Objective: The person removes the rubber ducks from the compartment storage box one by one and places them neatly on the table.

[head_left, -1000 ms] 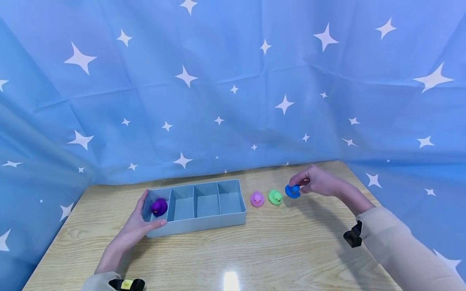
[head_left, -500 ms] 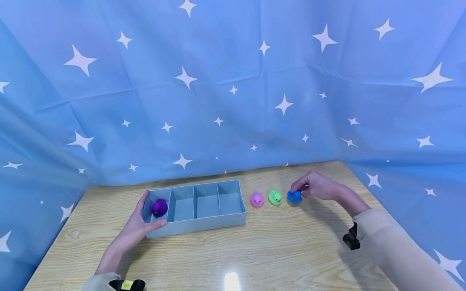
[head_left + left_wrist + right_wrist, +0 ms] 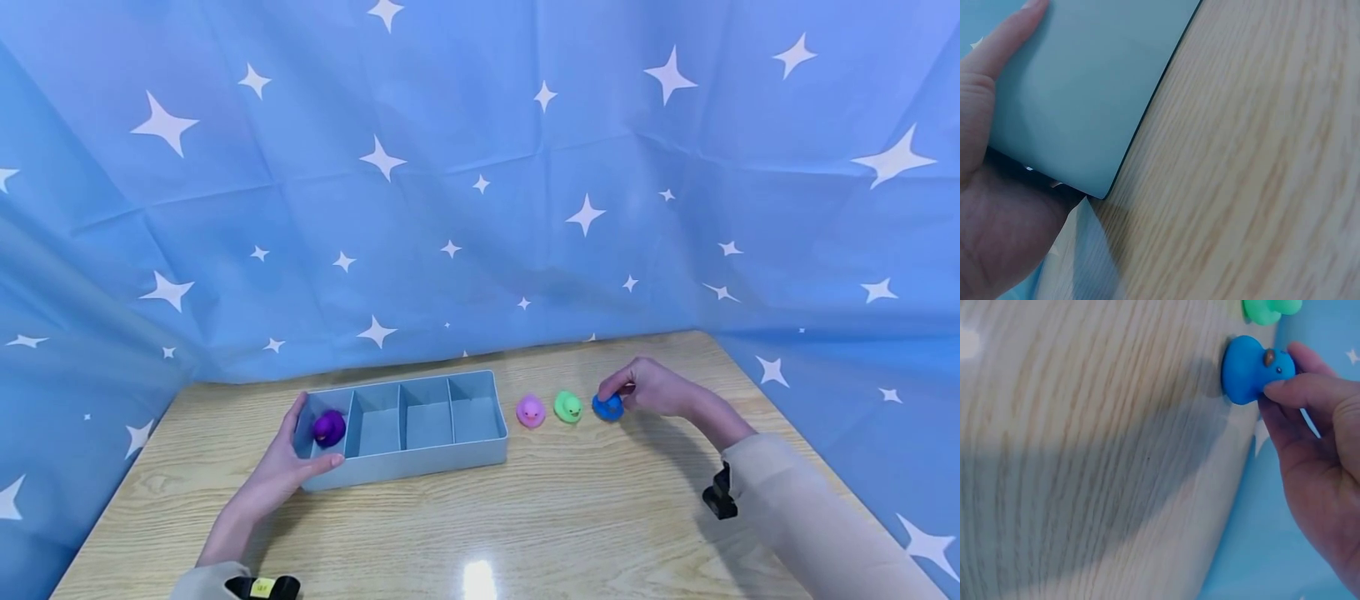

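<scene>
My right hand (image 3: 654, 387) pinches a blue rubber duck (image 3: 1244, 370) by its head, thumb on one side and fingers on the other. The duck's base is down at the tabletop, at the right end of a row. Beside it sit a green rubber duck (image 3: 567, 407) and a pink rubber duck (image 3: 531, 411). My left hand (image 3: 281, 467) grips the left end of a blue-grey divided box (image 3: 427, 458), its thumb along the front wall (image 3: 1085, 94) and its fingers at the far side. A purple rubber duck (image 3: 328, 427) lies in the leftmost compartment.
The box stands on a wooden table (image 3: 465, 525), left of the ducks. Behind and at both sides hangs a blue curtain (image 3: 480, 225) with white stars, close to the table's back edge. Black wrist cameras (image 3: 722, 493) sit at both sleeves.
The right hand has brought the blue duck slightly down and to the right, onto the table beside the green one. The left hand and the box have stayed in place.
</scene>
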A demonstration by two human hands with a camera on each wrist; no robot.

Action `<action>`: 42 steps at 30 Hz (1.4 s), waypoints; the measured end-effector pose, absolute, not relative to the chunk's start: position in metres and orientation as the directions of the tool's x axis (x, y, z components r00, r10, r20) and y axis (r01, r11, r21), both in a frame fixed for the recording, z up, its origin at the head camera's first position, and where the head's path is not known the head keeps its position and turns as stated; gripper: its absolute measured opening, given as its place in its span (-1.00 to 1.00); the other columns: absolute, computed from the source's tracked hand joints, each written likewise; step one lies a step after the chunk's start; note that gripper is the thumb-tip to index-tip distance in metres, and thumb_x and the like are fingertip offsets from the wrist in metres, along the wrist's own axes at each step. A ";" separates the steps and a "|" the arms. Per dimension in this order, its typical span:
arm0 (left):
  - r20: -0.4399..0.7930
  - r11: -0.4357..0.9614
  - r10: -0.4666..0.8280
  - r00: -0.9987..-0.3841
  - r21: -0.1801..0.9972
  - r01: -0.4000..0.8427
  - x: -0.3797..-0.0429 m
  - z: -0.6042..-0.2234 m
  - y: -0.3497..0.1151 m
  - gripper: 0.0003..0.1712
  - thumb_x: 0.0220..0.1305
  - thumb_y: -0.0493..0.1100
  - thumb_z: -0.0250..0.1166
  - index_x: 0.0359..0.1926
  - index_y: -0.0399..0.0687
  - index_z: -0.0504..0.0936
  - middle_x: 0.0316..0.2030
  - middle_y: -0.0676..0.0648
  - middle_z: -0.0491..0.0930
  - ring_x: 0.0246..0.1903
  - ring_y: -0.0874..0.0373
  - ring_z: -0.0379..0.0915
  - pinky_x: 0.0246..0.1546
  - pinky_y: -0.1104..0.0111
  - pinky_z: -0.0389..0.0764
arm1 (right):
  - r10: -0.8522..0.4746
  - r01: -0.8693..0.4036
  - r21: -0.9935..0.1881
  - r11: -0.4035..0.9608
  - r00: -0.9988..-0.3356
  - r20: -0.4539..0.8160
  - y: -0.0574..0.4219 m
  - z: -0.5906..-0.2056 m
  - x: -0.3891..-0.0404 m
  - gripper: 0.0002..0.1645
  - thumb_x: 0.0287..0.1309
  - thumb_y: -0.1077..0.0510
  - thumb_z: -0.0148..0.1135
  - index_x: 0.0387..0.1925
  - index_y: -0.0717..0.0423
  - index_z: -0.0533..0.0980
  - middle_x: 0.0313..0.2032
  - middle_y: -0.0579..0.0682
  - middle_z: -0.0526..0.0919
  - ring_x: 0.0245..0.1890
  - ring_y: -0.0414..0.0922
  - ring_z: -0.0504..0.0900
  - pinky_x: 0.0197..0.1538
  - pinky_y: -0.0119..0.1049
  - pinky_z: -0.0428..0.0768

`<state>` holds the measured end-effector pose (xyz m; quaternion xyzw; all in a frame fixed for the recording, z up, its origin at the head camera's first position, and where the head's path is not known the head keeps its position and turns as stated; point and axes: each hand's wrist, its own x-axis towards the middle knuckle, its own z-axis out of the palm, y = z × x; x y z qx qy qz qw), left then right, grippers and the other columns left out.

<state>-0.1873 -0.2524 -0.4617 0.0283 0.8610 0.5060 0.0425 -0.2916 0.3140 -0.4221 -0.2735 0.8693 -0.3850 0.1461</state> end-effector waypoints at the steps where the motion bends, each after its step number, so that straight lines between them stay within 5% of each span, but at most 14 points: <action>1: -0.045 0.487 0.092 -0.995 0.874 0.005 -0.187 -0.462 -0.252 0.41 0.21 -0.05 0.52 0.64 -0.05 -0.42 0.58 -0.44 -0.34 0.50 -0.50 -0.30 0.33 -0.46 -0.06 | -0.589 -0.367 -0.750 0.551 -0.807 -0.039 0.314 -0.423 -0.291 -0.52 -0.11 0.70 0.13 -0.17 0.40 0.73 -0.08 0.29 0.74 0.05 0.26 0.67 0.07 -0.01 0.68; 9: -0.050 0.486 0.088 -0.995 0.874 -0.001 -0.187 -0.460 -0.252 0.41 0.20 -0.05 0.52 0.64 -0.04 -0.42 0.58 -0.44 -0.34 0.50 -0.51 -0.28 0.34 -0.45 -0.06 | -0.561 -0.355 -0.738 0.574 -0.827 -0.039 0.314 -0.425 -0.293 -0.51 -0.04 0.70 0.11 -0.18 0.33 0.75 -0.08 0.22 0.76 0.07 0.24 0.67 0.10 -0.11 0.67; 28: -0.046 0.476 0.090 -0.995 0.880 0.003 -0.187 -0.464 -0.252 0.41 0.20 -0.06 0.52 0.64 -0.02 -0.43 0.58 -0.43 -0.36 0.49 -0.51 -0.28 0.33 -0.46 -0.07 | -0.531 -0.345 -0.736 0.582 -0.847 -0.023 0.317 -0.432 -0.294 -0.67 0.13 0.60 0.23 -0.19 0.30 0.75 -0.09 0.17 0.77 0.11 0.26 0.64 0.24 0.10 0.54; 33: -0.044 0.476 0.092 -0.995 0.880 0.005 -0.186 -0.463 -0.252 0.41 0.21 -0.06 0.52 0.64 -0.02 -0.43 0.58 -0.44 -0.36 0.48 -0.53 -0.21 0.33 -0.45 -0.05 | -0.520 -0.344 -0.740 0.577 -0.854 -0.008 0.316 -0.430 -0.289 -0.72 0.21 0.48 0.25 -0.05 0.39 0.69 -0.04 0.22 0.74 0.13 0.27 0.62 0.26 0.16 0.51; 42: -0.041 0.479 0.093 -0.995 0.878 0.008 -0.187 -0.461 -0.251 0.41 0.21 -0.07 0.52 0.64 -0.04 -0.43 0.58 -0.44 -0.36 0.49 -0.52 -0.28 0.33 -0.46 -0.07 | -0.462 -0.285 -0.751 0.595 -0.887 -0.030 0.319 -0.431 -0.284 -0.67 0.22 0.36 0.31 0.03 0.33 0.67 -0.03 0.15 0.73 0.01 0.06 0.68 -0.01 -0.31 0.63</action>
